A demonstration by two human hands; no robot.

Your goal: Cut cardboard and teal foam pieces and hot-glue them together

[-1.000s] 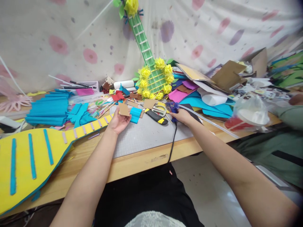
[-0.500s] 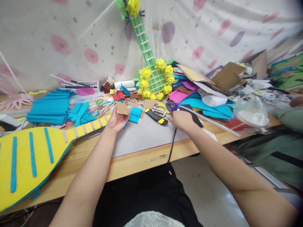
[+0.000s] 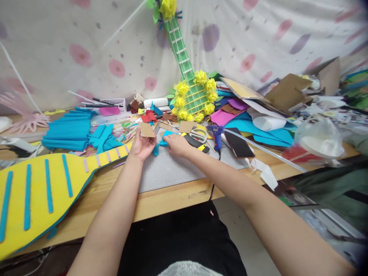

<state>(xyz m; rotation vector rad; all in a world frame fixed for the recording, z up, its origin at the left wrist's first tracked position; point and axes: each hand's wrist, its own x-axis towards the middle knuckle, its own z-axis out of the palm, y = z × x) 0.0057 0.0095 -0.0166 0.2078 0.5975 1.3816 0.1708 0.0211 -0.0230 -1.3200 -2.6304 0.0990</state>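
Note:
My left hand (image 3: 142,145) holds a small piece of brown cardboard (image 3: 146,130) between thumb and fingers, above the grey cutting mat (image 3: 166,172). Just to its right, my right hand (image 3: 176,145) has its fingers closed on a piece of blue crepe paper (image 3: 168,133), partly hidden under them. Another bit of blue paper (image 3: 156,149) shows beside the left fingers. Right of my right hand lie a black and yellow utility knife (image 3: 198,144) and scissors (image 3: 199,135). A blue glue gun (image 3: 217,137) rests farther right.
A yellow paper instrument with blue strips (image 3: 37,188) covers the table's left side. Behind the mat leans a green guitar (image 3: 184,57) with yellow flowers. A phone (image 3: 239,142), a long clear stick (image 3: 267,149) and a plastic bag (image 3: 319,136) lie at right.
My right hand has moved left from beside the glue gun to the blue crepe paper and closed on it. The glue gun and phone are now uncovered. My left hand still holds the cardboard.

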